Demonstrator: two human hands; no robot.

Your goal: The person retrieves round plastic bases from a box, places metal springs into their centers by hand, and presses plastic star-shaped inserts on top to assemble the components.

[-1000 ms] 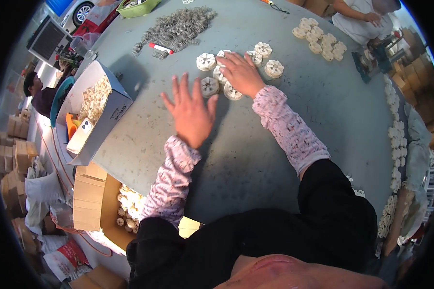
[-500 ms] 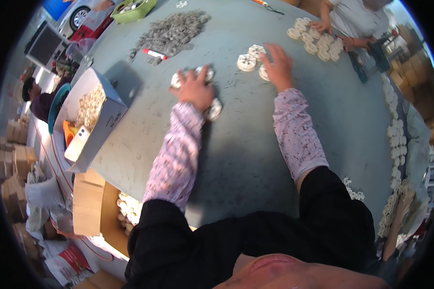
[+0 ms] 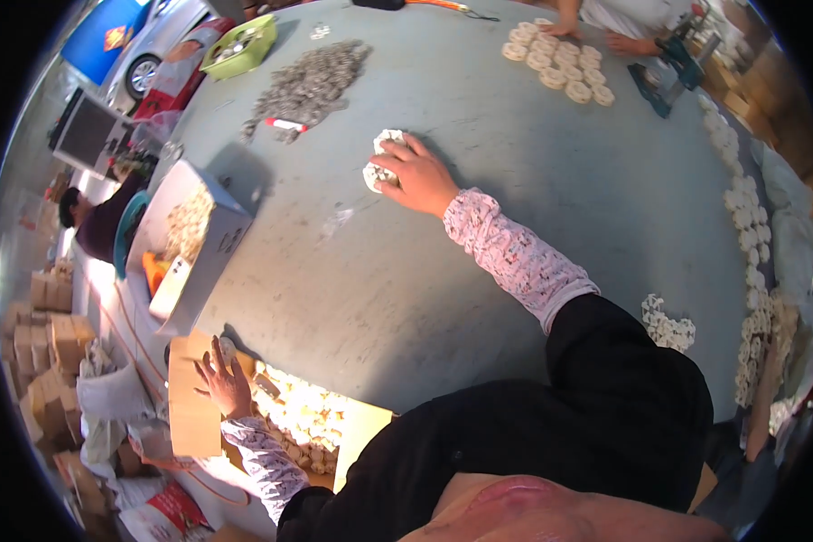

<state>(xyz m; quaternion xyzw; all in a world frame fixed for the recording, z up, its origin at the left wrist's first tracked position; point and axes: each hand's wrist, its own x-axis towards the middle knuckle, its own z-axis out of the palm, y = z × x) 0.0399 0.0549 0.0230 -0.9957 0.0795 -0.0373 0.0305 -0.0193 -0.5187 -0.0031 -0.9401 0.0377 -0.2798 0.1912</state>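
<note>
My right hand (image 3: 422,180) lies over a few white round openwork parts (image 3: 389,140) on the grey-green table, fingers apart and stretched across them; part of these pieces is hidden under the fingers. At the lower left, my left hand (image 3: 227,387) is over the edge of an open cardboard box (image 3: 194,425), its fingers spread. A small roundish thing beside its fingertips is too blurred to make out. Inside the box lie many pale parts (image 3: 307,425), brightly sunlit. Patterned sleeves cover both my forearms.
A heap of grey metal-looking parts (image 3: 321,77) with a red-and-white marker (image 3: 286,125) lies far left, near a green basket (image 3: 240,52). A box with cream pieces (image 3: 215,244) stands left. Another person's hand (image 3: 562,27) touches grouped discs (image 3: 560,61). White parts (image 3: 668,325) lie right.
My left hand has moved from the table down to the cardboard box, and the parts under it are gone from there. My right hand has moved left and nearer, with white parts beneath it.
</note>
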